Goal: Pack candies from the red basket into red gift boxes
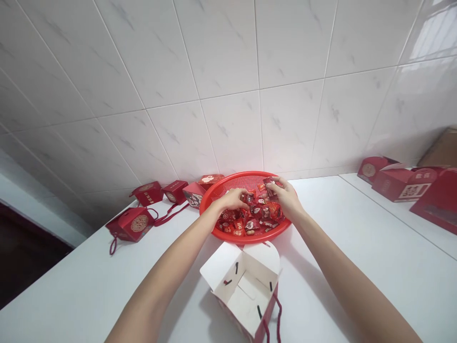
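A red plastic basket (pixel 250 240) full of small red-wrapped candies (pixel 237 227) stands against the tiled wall. My left hand (pixel 233 199) reaches in over its left side, fingers closed on a wrapped candy (pixel 247 196). Over the right side, my right hand (pixel 285 194) pinches a dark red candy packet (pixel 270 184) between thumb and fingers. In front of the basket, nearer to me, sits an open gift box (pixel 246 290) with a white inside, raised flaps and a dark red cord handle (pixel 279 317). Cord ends show through its inner walls.
Several closed red gift boxes (pixel 133 224) with cords stand left of the basket along the wall. More red boxes (pixel 403 183) are at the far right, by a brown cardboard box (pixel 441 148). Everything rests on a white tabletop (pixel 332 224) with a seam at right.
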Demonstrator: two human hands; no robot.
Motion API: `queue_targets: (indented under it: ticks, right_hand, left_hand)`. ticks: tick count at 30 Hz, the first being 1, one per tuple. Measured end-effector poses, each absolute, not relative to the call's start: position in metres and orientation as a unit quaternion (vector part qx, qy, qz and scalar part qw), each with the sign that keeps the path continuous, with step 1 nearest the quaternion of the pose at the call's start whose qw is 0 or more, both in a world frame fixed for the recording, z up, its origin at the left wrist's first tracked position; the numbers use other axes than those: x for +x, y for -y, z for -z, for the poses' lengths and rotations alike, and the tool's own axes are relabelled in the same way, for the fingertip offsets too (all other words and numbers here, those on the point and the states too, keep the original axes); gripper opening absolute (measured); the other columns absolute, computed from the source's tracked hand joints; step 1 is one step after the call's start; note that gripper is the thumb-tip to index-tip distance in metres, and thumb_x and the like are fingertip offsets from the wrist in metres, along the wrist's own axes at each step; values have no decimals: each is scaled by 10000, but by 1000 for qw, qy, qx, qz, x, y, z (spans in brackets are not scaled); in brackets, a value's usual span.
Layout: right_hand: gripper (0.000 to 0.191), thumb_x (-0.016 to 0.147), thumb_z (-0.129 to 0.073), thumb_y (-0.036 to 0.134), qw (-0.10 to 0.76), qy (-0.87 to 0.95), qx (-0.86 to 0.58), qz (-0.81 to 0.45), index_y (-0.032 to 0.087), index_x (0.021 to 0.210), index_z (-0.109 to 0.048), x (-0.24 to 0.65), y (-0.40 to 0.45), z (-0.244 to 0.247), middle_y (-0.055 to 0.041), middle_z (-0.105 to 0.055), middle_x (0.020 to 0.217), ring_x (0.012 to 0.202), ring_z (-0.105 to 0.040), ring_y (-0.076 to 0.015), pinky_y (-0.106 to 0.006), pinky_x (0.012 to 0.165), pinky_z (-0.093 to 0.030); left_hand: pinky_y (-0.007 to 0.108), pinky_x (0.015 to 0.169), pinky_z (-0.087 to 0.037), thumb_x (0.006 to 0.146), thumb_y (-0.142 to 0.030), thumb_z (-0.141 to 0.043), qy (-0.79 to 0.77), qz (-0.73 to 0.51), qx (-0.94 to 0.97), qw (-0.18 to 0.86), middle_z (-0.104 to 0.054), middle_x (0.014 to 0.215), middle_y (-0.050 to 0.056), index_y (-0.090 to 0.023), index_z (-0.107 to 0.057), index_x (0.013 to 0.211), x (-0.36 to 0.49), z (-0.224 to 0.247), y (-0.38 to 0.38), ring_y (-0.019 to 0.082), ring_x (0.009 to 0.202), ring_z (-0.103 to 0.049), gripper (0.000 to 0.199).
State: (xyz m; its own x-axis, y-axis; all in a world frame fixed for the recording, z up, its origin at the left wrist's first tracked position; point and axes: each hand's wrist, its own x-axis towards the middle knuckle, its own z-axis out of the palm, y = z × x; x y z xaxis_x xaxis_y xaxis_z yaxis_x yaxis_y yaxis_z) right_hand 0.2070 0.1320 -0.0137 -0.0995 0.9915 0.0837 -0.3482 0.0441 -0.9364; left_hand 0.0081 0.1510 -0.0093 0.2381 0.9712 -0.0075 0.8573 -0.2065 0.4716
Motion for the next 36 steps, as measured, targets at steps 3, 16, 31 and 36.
queue_targets:
  ticks: [3,16,31,36]
  right_hand:
    - [288,694,-704,219,567,442,-363,-593,210,965,-608,207,-131,13,33,-649,704,564,-656,-146,-259,525,-544]
    - [201,565,-768,310,526,461,-314,-642,184,698,-686,208,-135,16,-14,-677,684,678,-681,-218,-328,630,-548]
    - [259,589,-812,272,469,544,-296,-630,200,831,-755,210,-129,15,-16,-728,808,727,-623,-170,-310,690,-476]
    - [269,613,-793,291,489,541,-306,-612,214,867,-750,210,-131,18,-19,-732,841,734,-622,-182,-318,671,-480]
  left_hand:
    - [262,670,-477,611,-208,-794,-640,-188,723,181,-741,955,46,-167,-713,1077,6,10,-152,241,868,-667,475]
    - [214,532,-462,722,-158,-663,-693,-356,567,267,-741,803,32,-159,-708,1097,8,13,-155,142,585,-631,377]
    - [283,736,-583,719,-119,-735,-554,-523,474,442,-683,802,26,-154,-680,704,17,3,-147,145,751,-658,67]
    - [285,689,-598,761,-98,-693,-512,-527,488,470,-688,989,58,-169,-723,963,20,-3,-142,158,803,-662,216]
